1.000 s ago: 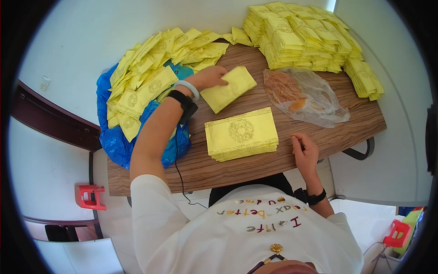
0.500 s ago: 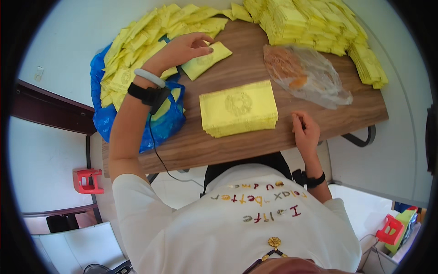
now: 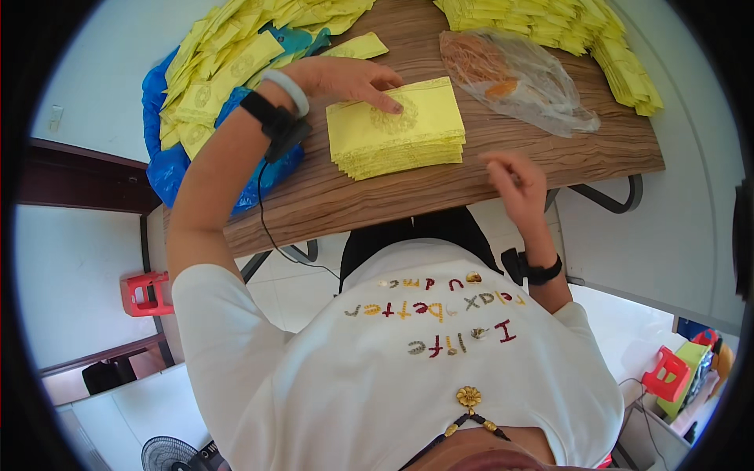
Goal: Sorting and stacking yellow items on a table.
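A neat stack of yellow printed paper packets (image 3: 424, 137) lies on the table in front of me. My left hand (image 3: 349, 81) reaches over its upper left corner, thumb and fingers apart, the fingertips on or just above the top packet. Just right of the stack hovers my right hand (image 3: 518, 184), its fingers loosely bent, thumb and forefinger apart, with nothing visible in it. Beyond my left wrist, a blue plastic bag (image 3: 166, 174) holds a heap of loose yellow packets (image 3: 228, 82). One single packet (image 3: 360, 47) lies on the table behind my left hand.
A clear plastic bag (image 3: 550, 98) with tan rubber bands (image 3: 475, 61) lies behind the stack to the right. Piled yellow packets (image 3: 534, 23) fill the table's far right. A cable (image 3: 263, 216) hangs from my left wrist strap. Red stools (image 3: 147, 294) stand on the floor.
My left hand has moved right, from a single packet by the heap to the top of the stack. My right hand has unbent its forefinger slightly. The whole view has shifted.
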### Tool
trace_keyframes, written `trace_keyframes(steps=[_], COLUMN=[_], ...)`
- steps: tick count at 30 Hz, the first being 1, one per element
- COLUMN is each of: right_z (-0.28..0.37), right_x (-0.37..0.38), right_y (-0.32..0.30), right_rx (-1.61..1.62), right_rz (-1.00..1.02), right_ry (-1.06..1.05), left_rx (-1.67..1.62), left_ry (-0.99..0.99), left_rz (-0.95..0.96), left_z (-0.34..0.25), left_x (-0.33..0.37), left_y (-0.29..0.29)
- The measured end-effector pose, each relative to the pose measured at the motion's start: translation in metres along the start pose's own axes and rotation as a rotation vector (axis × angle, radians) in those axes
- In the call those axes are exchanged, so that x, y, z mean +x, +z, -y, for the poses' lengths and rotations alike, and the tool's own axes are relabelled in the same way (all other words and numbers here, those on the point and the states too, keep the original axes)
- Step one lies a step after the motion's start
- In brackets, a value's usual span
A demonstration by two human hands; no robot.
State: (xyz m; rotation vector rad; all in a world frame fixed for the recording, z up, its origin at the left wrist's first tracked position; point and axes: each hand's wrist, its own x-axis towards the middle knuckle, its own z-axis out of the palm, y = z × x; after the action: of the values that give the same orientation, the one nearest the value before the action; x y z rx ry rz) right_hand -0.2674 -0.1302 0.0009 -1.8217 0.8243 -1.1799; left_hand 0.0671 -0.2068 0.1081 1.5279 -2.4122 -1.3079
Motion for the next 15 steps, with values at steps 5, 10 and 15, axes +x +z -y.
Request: trace_keyframes(steps=[5, 10, 15], right_z=[0.044, 0.029, 0.023], right_x=[0.000, -0.001, -0.006], right_y=[0.028, 0.053, 0.061], right_rx=[-0.169, -0.485, -0.555], right_rz=[0.489, 0.588, 0.550], right_ry=[-0.241, -0.319, -0.342], left_rx=[-0.083, -0.218, -0.275], left_ry=[-0.158, -0.240, -0.315], left_rz=[0.154, 0.208, 0.264], left_z=[-0.005, -0.010, 0.004], left_x=[0.007, 0.008, 0.013], left_y=[0.001, 0.006, 0.011])
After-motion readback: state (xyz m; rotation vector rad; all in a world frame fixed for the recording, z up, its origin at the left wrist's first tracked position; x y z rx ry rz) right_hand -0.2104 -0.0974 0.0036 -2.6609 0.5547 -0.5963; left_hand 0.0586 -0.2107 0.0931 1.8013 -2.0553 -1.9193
